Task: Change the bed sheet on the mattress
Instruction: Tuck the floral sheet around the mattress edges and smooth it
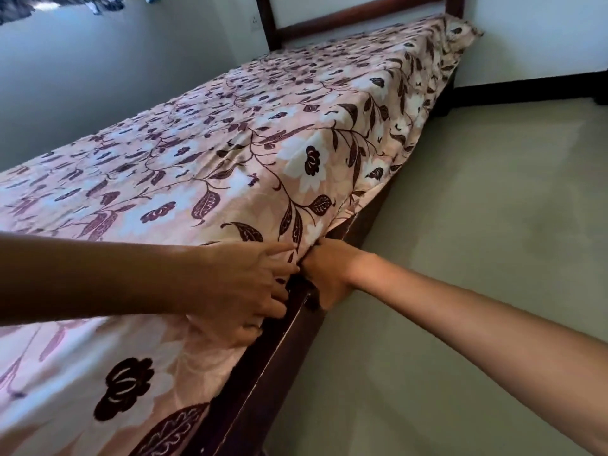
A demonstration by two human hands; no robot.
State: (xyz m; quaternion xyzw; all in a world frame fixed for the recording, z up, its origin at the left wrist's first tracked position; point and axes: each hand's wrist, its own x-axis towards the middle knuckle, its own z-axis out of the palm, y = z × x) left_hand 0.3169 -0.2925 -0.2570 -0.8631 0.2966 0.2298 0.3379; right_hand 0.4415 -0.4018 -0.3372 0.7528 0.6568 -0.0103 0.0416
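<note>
A pink bed sheet (204,166) with dark maroon flowers and leaves covers the whole mattress. It hangs over the long right side down to the dark wooden bed frame (263,366). My left hand (243,287) lies flat on the sheet at the mattress edge, fingers spread and pressing the cloth down. My right hand (324,274) is at the same spot from the floor side, its fingers pushed in under the sheet edge between mattress and frame, so the fingertips are hidden.
The dark wooden headboard (355,14) stands at the far end against a white wall. A grey wall runs along the bed's left side. Pale green floor (460,225) lies to the right, with a dark skirting board at the far wall.
</note>
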